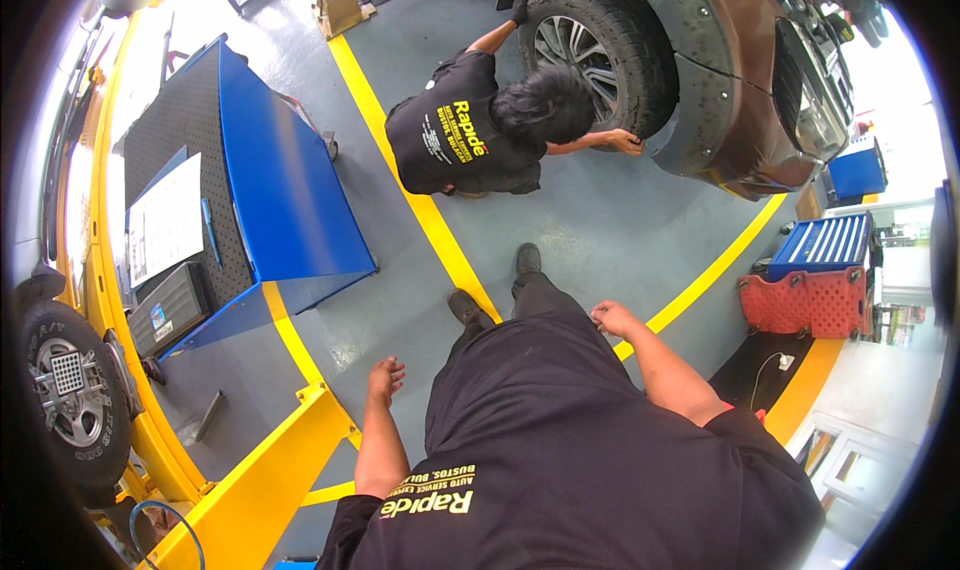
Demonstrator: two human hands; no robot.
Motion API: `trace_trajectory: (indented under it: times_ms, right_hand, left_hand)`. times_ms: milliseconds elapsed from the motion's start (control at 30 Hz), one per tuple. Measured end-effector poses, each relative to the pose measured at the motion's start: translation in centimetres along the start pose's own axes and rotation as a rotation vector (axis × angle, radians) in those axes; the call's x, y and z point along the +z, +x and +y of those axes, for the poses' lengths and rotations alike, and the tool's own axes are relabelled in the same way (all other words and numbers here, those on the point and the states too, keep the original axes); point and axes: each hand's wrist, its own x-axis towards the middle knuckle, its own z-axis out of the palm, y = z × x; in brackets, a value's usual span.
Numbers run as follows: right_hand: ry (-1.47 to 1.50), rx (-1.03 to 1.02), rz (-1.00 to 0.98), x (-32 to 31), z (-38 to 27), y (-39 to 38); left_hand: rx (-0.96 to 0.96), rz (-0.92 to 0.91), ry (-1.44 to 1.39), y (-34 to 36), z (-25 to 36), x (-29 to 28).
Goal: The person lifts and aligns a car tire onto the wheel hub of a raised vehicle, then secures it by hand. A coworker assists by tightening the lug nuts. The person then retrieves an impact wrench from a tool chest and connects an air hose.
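Observation:
My left hand [386,378] hangs at my left side with loosely bent fingers, a little apart, and nothing in it. On the other side, my right hand [613,319] is held low with its fingers curled in, and no object shows in it. Ahead of me a co-worker [485,135] in a black shirt crouches beside a wheel [600,60] of a brown vehicle [740,70]. One gloved hand [519,10] of that person is at the tyre's top left; the other hand [626,143] is by its lower edge. Neither of my hands touches anything visible.
A blue cabinet [290,190] with papers [165,215] and a black case [170,308] stands at left. A yellow lift beam [255,470] slants near my left arm. Another wheel [70,400] is far left. At right are a blue toolbox [820,244] and red creepers [805,302].

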Motion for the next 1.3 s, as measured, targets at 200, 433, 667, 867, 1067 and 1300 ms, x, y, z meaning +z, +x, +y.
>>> trace_trajectory:
  times_ms: [200,433,667,867,1067,1300]
  right_hand:
    - [0.005,-0.003,0.003,0.2,0.1,0.0]
    - [0.018,-0.018,0.043,0.4,-0.1,-0.4]
    - [0.056,-0.011,0.058,0.6,-0.1,-0.9]
    - [0.072,-0.041,0.073,1.1,-0.5,-0.7]
    - [0.071,-0.014,0.081,1.6,-1.0,-1.0]
    - [0.015,-0.022,0.023,1.8,-1.0,0.4]
  left_hand:
    - [0.016,-0.003,-0.005,0.2,-0.2,-0.4]
    - [0.010,-0.010,-0.001,0.3,-0.2,-0.3]
    - [0.010,-0.012,0.019,0.3,-0.2,-0.8]
    - [-0.010,0.008,0.037,0.2,0.3,-1.9]
    - [0.018,0.003,0.025,0.2,1.3,-2.6]
    - [0.019,0.011,0.059,-0.2,2.7,-3.0]
